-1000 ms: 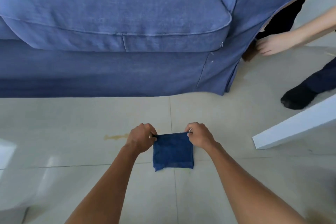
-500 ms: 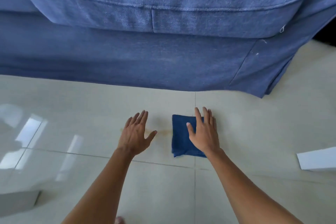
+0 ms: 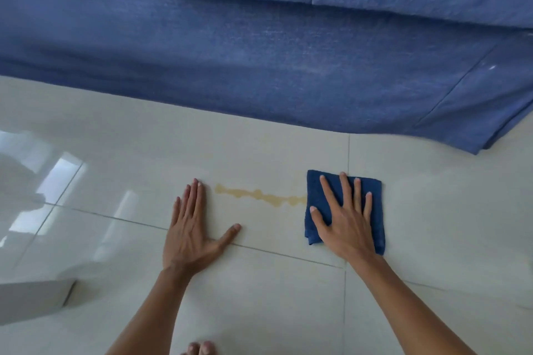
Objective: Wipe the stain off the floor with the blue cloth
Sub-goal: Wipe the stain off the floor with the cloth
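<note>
Spread wider apart now, right hand (image 3: 344,225) presses flat on blue cloth (image 3: 375,204), stain (image 3: 259,195) between it and open left hand (image 3: 191,235).

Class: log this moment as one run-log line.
right hand flat on blue cloth | left hand on floor | stain unwiped

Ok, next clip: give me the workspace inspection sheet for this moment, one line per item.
Surface: glossy pale tile floor, grout lines visible, window glare at left.
Job's things: folded blue cloth flat on the floor; yellowish stain runs in a streak from the cloth's left edge toward the left hand, not wiped yet.
Clutter: grey-white object at lower left, cannot tell what it is.
Grippers: right hand flat, fingers spread, pressing on the cloth; left hand flat on bare tile, left of the stain.
Cables: nothing seen.
Surroundings: blue fabric sofa along the top; toes at the bottom edge.
</note>
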Demonstrator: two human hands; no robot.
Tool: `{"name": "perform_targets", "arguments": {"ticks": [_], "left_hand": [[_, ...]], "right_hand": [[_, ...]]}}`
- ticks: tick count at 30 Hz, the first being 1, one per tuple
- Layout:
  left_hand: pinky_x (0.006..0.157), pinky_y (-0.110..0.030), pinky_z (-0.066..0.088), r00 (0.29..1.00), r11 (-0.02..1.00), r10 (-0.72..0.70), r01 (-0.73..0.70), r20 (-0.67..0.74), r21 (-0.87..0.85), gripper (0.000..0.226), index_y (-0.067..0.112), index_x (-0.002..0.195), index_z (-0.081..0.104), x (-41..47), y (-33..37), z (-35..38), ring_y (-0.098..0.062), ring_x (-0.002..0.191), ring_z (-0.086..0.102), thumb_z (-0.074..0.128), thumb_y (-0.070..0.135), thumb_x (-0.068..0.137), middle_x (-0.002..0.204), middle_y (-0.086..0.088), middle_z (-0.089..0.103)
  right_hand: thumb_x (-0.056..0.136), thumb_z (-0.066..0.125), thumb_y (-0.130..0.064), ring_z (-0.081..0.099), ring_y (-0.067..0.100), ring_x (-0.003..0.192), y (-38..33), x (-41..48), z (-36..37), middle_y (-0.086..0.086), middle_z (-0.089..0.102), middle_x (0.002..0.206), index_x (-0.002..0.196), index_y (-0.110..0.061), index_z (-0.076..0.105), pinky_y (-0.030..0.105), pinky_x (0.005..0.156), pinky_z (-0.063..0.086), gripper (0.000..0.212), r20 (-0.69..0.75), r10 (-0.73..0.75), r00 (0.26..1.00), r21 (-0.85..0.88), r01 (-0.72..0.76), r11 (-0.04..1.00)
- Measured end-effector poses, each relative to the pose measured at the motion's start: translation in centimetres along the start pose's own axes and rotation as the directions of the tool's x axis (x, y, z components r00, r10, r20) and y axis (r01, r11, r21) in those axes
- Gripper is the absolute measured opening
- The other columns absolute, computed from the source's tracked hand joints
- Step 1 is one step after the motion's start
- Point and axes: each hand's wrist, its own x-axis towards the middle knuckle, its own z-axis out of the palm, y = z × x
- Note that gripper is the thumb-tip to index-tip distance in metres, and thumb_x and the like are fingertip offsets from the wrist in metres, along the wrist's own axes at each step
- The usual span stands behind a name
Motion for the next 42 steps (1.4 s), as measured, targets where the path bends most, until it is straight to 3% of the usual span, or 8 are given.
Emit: {"name": "perform_targets", "arguments": {"ticks": [11,19,22,26,32,35,39,42], "left_hand": [[0.128,-0.038,0.008,1.0,1.0,0.001,-0.001,-0.009,0.015,0.122,0.009,0.159,0.002,0.4,-0.4,0.1,-0.014,0.156,-0.005,0.038,0.088,0.073,0.168,-0.003,-0.005],[0.127,-0.038,0.008,1.0,1.0,0.006,-0.006,-0.017,0.027,0.121,0.01,0.159,0.004,0.7,-0.3,0.1,-0.016,0.156,-0.002,0.038,0.088,0.073,0.169,-0.003,-0.003],[0.127,-0.036,0.006,1.0,0.999,0.005,-0.004,-0.016,0.032,0.121,0.009,0.159,0.005,0.7,-0.4,0.2,-0.017,0.156,-0.001,0.037,0.088,0.073,0.169,-0.004,-0.002],[0.128,-0.036,0.005,1.0,0.999,0.007,-0.007,0.005,0.033,0.122,0.009,0.159,0.001,0.6,-0.4,0.2,-0.017,0.156,-0.004,0.035,0.089,0.073,0.168,-0.004,-0.005],[0.128,-0.036,0.007,0.989,0.991,0.131,-0.133,0.073,0.017,0.119,0.014,0.159,-0.006,0.5,-2.5,-0.9,-0.011,0.155,-0.01,0.038,0.087,0.076,0.168,0.002,-0.011],[0.127,-0.04,0.006,0.997,0.995,0.078,-0.079,0.025,0.056,0.118,0.01,0.159,-0.002,0.5,-2.2,-0.6,-0.014,0.156,-0.006,0.032,0.087,0.077,0.168,-0.002,-0.007],[0.127,-0.042,0.002,0.997,0.994,0.067,-0.07,0.04,0.078,0.119,0.007,0.159,-0.003,0.5,-2.2,-0.4,-0.017,0.156,-0.006,0.033,0.087,0.078,0.168,-0.005,-0.008],[0.127,-0.042,0.003,0.997,0.996,0.058,-0.061,0.051,0.06,0.12,0.007,0.159,-0.002,0.4,-1.8,-0.6,-0.021,0.156,-0.006,0.036,0.086,0.076,0.168,-0.006,-0.008]], "right_hand": [[0.09,0.012,-0.067,-0.001,0.043,0.155,-3.3,3.1,0.3,0.013,-0.001,0.17,0.161,-0.036,0.0,0.064,0.122,0.005,0.078,0.001,0.151,0.989,-0.049,-0.151,0.987],[0.098,0.021,-0.063,-0.002,0.038,0.156,-3.3,-3.3,0.6,0.012,-0.005,0.17,0.161,-0.037,0.007,0.06,0.124,0.009,0.07,0.024,-0.013,1.0,-0.059,0.015,0.998],[0.096,0.024,-0.063,0.004,0.037,0.156,-2.8,-2.9,0.8,0.01,0.0,0.17,0.16,-0.038,0.013,0.06,0.123,0.011,0.07,0.004,0.045,0.999,-0.067,-0.045,0.997],[0.094,0.017,-0.063,0.0,0.042,0.155,-5.5,1.9,0.8,0.012,-0.002,0.17,0.16,-0.039,0.005,0.063,0.123,0.006,0.071,-0.001,0.144,0.99,-0.032,-0.144,0.989],[0.099,0.023,-0.062,-0.003,0.036,0.157,-5.2,-3.1,0.9,0.006,-0.004,0.171,0.16,-0.039,0.008,0.059,0.124,0.009,0.068,0.036,-0.032,0.999,-0.053,0.034,0.998],[0.097,0.022,-0.063,0.001,0.032,0.157,-4.4,-3.7,0.9,0.001,0.0,0.171,0.16,-0.041,0.011,0.058,0.124,0.011,0.067,0.016,0.029,0.999,-0.031,-0.029,0.999],[0.095,0.018,-0.063,0.0,0.039,0.156,-7.8,1.3,1.3,0.004,0.001,0.171,0.16,-0.039,0.008,0.061,0.123,0.005,0.071,-0.009,0.161,0.987,0.011,-0.16,0.987],[0.098,0.021,-0.061,-0.001,0.04,0.156,-9.0,1.4,1.3,0.005,0.001,0.171,0.161,-0.036,0.007,0.061,0.123,0.006,0.069,-0.002,0.088,0.996,-0.006,-0.088,0.996]]}}
